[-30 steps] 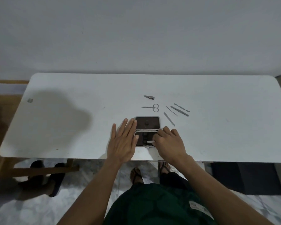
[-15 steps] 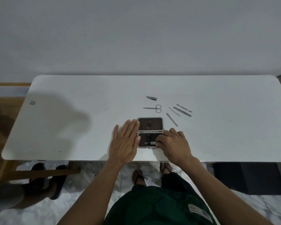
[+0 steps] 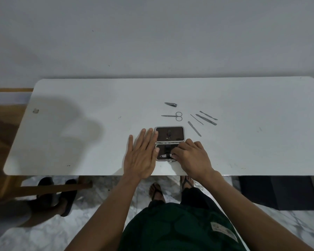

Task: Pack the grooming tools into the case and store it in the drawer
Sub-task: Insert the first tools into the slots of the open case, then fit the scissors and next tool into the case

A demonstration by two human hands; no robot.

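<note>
We see the small silver-rimmed grooming case with a dark lining [image 3: 170, 143] lying open on the white rectangular table [image 3: 261, 142], near its front edge, its two halves one behind the other. Our left hand [image 3: 141, 156] lies flat on the tabletop just left of the case, fingers straight and together, their tips touching the rim of the far half. Our right hand [image 3: 192, 157] rests over the right part of the near half — its fingers are curled and pinch the end of a small silver tool [image 3: 166, 156] that lies across the lining of that half, under a dark strap.

Behind the case, loose on the table, lie the other tools: a silver nail clipper [image 3: 171, 104] farthest back, small silver scissors [image 3: 173, 116] nearer with their points to the left, and to the right a group of four slim metal pieces — a flat file-like stick [image 3: 194, 128] nearest the case, a thin needle-like pick [image 3: 196, 119], metal tweezers [image 3: 206, 119] and a slender pusher [image 3: 208, 115], all slanted the same way and well apart from the case.

We cannot see any drawer. Below the table edge are our dark green garment [image 3: 178, 227] and sandalled feet on the marble-patterned floor [image 3: 62, 238].
</note>
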